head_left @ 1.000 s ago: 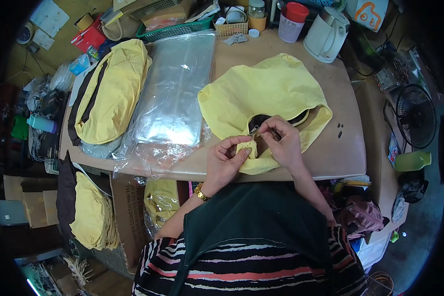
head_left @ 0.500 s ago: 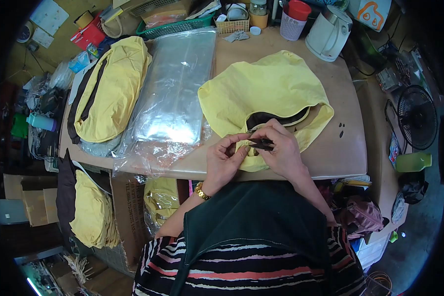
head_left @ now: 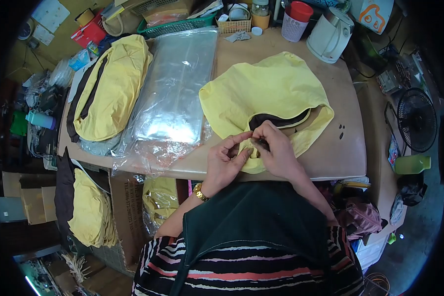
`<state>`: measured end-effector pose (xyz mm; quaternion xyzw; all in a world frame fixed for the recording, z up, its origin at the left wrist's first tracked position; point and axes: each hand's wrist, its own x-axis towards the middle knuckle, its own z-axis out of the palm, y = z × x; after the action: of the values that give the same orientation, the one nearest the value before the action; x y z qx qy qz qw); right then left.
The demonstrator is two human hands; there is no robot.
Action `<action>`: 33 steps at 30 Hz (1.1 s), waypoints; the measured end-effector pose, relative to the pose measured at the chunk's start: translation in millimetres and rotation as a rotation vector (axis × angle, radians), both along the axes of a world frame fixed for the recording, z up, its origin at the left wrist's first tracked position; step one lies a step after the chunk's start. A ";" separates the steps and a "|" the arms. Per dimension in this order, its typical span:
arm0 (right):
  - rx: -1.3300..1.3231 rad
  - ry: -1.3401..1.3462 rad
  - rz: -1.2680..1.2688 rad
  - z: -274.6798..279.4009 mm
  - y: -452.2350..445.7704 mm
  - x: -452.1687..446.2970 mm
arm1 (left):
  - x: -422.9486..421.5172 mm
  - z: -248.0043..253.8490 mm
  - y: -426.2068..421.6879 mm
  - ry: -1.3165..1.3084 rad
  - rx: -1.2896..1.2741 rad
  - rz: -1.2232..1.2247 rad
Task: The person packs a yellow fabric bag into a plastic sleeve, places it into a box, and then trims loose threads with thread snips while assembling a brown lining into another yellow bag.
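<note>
A yellow fabric bag (head_left: 274,86) with a dark lining lies on the table in front of me, its opening toward my hands. My left hand (head_left: 225,157) pinches the bag's near edge between thumb and fingers. Close beside it, my right hand (head_left: 280,157) is closed, its fingertips at the same spot of the fabric. A small dark tool that looks like thread snips (head_left: 263,143) sits in the right palm, mostly covered by the fingers. Whether the right fingertips also grip a thread or the cloth is too small to tell.
Left of the bag lie clear plastic sleeves (head_left: 175,93) and another yellow bag (head_left: 114,93). Several small dark pieces (head_left: 341,131) are on the table (head_left: 343,158) at right. A kettle (head_left: 329,37) and baskets stand along the back. Stacked yellow pieces (head_left: 91,209) hang at lower left.
My right hand has turned and drawn in toward the left fingertips. The dark snips, their points showing before, are now mostly hidden in the palm. The left hand stays on the fabric.
</note>
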<state>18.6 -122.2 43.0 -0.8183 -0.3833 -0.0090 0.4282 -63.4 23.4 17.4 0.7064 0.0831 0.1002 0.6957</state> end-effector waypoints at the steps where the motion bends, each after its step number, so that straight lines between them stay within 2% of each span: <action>1: 0.215 0.356 0.056 -8.7 -0.4 3.7 | -0.4 0.3 -0.1 0.038 -0.062 -0.001; 3: 0.595 1.102 0.179 -8.3 -15.0 9.9 | -0.5 -4.7 1.0 0.019 -0.100 -0.005; 4: 0.594 1.102 0.180 -3.8 -21.1 11.8 | -0.6 -6.6 1.9 0.002 -0.136 -0.009; 6: 0.817 1.097 0.177 3.9 -27.4 13.9 | -1.0 -3.1 2.7 0.009 -0.141 -0.013; 7: 0.757 0.993 0.039 4.7 -28.6 13.3 | -1.4 -1.9 2.6 0.017 -0.146 -0.019; 8: 0.756 0.992 0.037 3.4 -28.4 12.5 | -1.2 -2.9 2.1 0.016 -0.147 -0.020; 10: 0.398 0.488 0.008 -0.2 -25.5 10.4 | -1.0 -5.1 0.8 0.001 -0.164 -0.023; 11: 0.343 0.341 0.056 0.2 -24.3 9.3 | -1.1 -5.6 0.2 -0.003 -0.170 -0.024; 12: 0.343 0.343 0.055 3.0 -19.6 6.1 | -1.0 -5.3 0.0 0.000 -0.131 -0.025; 15: 0.028 0.009 0.051 8.4 -10.2 0.7 | -0.3 -5.1 -0.8 -0.009 -0.055 -0.031; 18: -0.090 -0.125 0.005 14.4 -0.5 -6.8 | -0.2 -4.2 -1.9 -0.021 -0.030 -0.021; 22: 0.064 -0.042 0.053 1.9 -3.9 2.0 | -2.4 -4.5 -0.1 0.009 -0.019 -0.020; 24: 0.337 1.024 0.252 11.1 -15.6 6.7 | -1.2 -1.4 0.4 0.010 -0.079 -0.010; 25: 0.567 1.276 0.545 8.2 -29.2 11.3 | -1.1 -0.5 0.2 0.013 -0.140 -0.001; 26: 0.565 1.276 0.546 8.0 -34.4 10.7 | -1.3 -3.8 1.1 0.012 -0.141 0.001; 28: 0.655 1.141 0.385 10.5 -41.7 5.6 | -1.7 -11.7 2.9 -0.041 -0.180 -0.035; 29: 0.483 0.826 0.228 23.3 -33.7 4.8 | -2.1 -13.4 3.0 -0.057 -0.193 -0.049; 33: 0.424 0.647 0.039 3.3 -26.5 -1.9 | -0.2 -9.3 -0.6 -0.023 -0.166 0.014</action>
<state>16.7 -148.7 46.3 -0.6647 -0.2336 0.1787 0.6868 -63.6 22.8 8.1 0.6445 0.0878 0.1060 0.7521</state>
